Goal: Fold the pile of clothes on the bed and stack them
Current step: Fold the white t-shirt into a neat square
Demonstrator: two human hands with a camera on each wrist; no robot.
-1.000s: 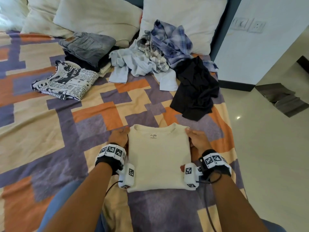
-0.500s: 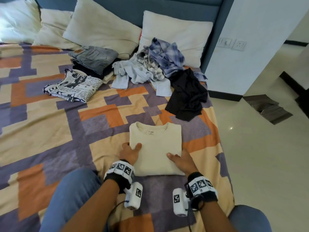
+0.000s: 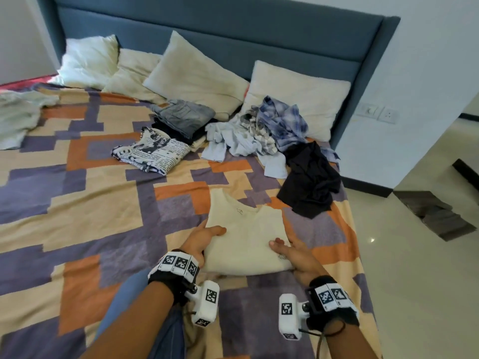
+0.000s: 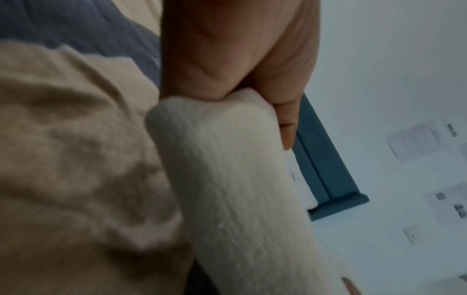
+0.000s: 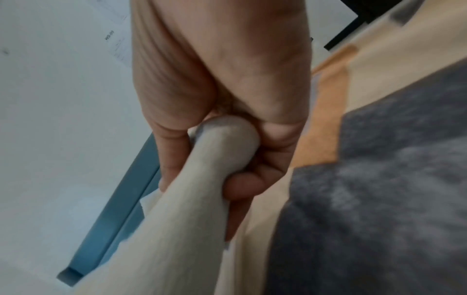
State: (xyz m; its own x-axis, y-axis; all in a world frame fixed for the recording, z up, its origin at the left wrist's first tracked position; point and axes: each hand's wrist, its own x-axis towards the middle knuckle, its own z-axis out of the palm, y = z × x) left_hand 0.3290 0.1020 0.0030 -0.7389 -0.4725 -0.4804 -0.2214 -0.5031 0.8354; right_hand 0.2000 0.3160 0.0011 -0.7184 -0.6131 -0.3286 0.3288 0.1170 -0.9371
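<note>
While the left hand (image 3: 204, 239) and the right hand (image 3: 291, 251) each grip a near corner of the folded cream T-shirt (image 3: 246, 237) at the lower centre of the bed (image 3: 77, 203), thumbs on top and fingers beneath, it looks ready to go onto the stack. Above centre, grey jeans (image 3: 185, 116) top a folded stack, a folded newsprint shirt (image 3: 153, 151) beside it. To the right, a loose pile of shirts (image 3: 261, 130) and a black garment (image 3: 309, 180) remain unfolded, so roughly half seems left.

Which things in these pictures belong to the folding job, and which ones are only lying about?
Belong to the job:
- cream T-shirt, held by left hand and right hand
- unfolded pile
- black garment
- folded stack
- printed folded shirt

Only lying about:
- pillows
- headboard
- wall sockets
- pale cloth at far left
</note>
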